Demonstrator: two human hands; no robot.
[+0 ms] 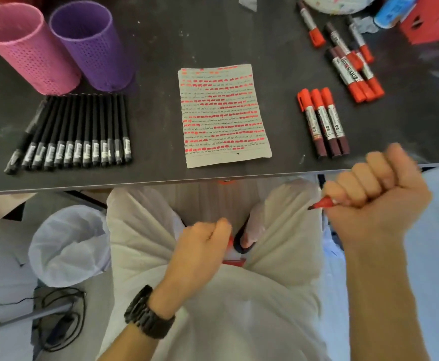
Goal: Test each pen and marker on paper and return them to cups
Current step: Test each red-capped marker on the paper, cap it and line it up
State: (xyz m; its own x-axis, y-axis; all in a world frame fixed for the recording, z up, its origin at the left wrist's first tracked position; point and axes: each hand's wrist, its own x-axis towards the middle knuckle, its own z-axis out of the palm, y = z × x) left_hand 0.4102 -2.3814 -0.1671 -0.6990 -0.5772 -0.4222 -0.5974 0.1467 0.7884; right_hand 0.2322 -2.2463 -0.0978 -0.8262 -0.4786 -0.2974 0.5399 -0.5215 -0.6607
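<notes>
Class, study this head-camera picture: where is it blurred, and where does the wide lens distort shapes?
Head view: the right hand gripping the uncapped red marker is motion-blurred along its knuckles; the left hand, curled round a small red cap, looks sharper; the pink mesh cup and purple mesh cup lean outward, likely wide-angle distortion.

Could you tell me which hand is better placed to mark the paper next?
Right: the right hand grips the uncapped red marker by the table edge; the left hand, over the lap, holds something red, likely its cap.

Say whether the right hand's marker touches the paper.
Apart. Head view shows the right hand gripping the marker below the table edge, clear of the paper.
</notes>
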